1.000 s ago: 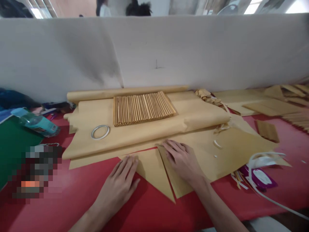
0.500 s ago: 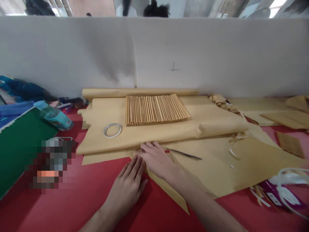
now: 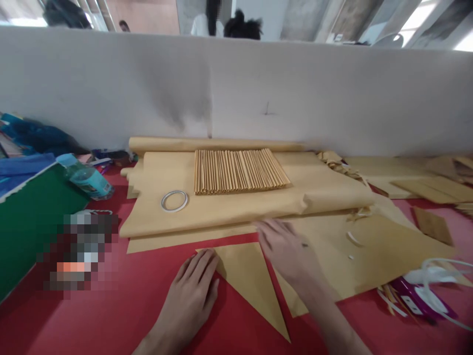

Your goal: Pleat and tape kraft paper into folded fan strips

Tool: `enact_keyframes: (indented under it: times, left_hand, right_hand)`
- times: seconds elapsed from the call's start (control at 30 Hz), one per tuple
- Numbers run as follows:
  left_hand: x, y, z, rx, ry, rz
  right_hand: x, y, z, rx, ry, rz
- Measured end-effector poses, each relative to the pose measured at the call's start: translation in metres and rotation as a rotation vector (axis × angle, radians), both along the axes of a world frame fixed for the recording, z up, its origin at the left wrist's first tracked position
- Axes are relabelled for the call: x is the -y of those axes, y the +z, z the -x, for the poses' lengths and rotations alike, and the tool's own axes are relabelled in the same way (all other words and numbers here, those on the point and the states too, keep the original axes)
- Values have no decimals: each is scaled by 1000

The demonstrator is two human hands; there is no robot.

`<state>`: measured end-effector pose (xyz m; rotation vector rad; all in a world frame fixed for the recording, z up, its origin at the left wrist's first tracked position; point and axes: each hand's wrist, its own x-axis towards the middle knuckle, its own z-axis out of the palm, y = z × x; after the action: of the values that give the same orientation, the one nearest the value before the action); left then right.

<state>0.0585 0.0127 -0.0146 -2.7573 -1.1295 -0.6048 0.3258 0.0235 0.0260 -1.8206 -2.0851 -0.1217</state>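
A folded triangle of brown kraft paper (image 3: 251, 276) lies on the red tabletop in front of me. My left hand (image 3: 194, 291) presses flat on its left corner, fingers stretched out. Over the right side of the triangle's top edge is my right hand (image 3: 284, 246), slightly blurred, its fingers extended with nothing visible in them. Under or beside that hand, only the dark tip of a slim pen-like tool (image 3: 305, 245) shows. Farther back, a row of rolled brown paper sticks (image 3: 240, 170) rests on a large kraft paper sheet (image 3: 229, 212), with a roll of tape (image 3: 175, 201) to the left.
A bottle (image 3: 86, 177) with a blue cap lies at the left by a green board (image 3: 40, 217). On the right are a purple device (image 3: 421, 298) with a white cord, paper scraps (image 3: 354, 239) and brown paper pieces (image 3: 432, 224). A white partition (image 3: 240, 88) stands behind; people are beyond it.
My right hand has moved right, away from my left hand and toward the slim tool. The paper's top edge is now uncovered and shows as a triangle. My left hand stays on the corner.
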Motion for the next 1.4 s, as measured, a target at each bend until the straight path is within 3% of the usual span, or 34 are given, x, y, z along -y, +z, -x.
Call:
enact_keyframes:
  times: [0.07,0.23,0.37,0.43,0.47,0.57,0.63,0.73,0.87,1.0,1.17,1.3,1.4]
  left_hand:
    - [0,-1,0,34,24,21]
    - [0,-4,-2,87,31,67]
    - [0,-2,-1,78,0,87]
    - [0,-1,-2,73,-1,87]
    - [0,0,-2,69,-1,85]
    - [0,1,-3,53,-4,82]
    - [0,2,-3,41,-10,86]
    - [0,3,-4,42,-14,94]
    - [0,4,-5,57,-16,123]
    - [0,2,-5,80,-3,120]
    - [0,-1,-4,81,-5,123]
    - [0,-1,-4,68,36,134]
    - [-3,-2,-6,56,112,161]
  right_hand:
    - [12,-5,-27,46,-107,18]
    - [31,-16,-74,117,-88,75]
    - [38,-19,-95,156,-309,-22]
    - [38,-14,-86,165,-348,-47]
    - [37,-11,-74,136,-299,-36]
    - [26,1,-20,-27,51,134]
    - [16,7,19,-74,209,219]
    - [0,7,55,-76,225,258]
    - [-14,-1,59,8,196,250]
    - [-15,-5,34,-45,132,206]
    - [-1,9,-39,-421,-256,18]
    - [11,28,-114,-109,-664,-159]
    - [20,28,-129,58,-645,-213]
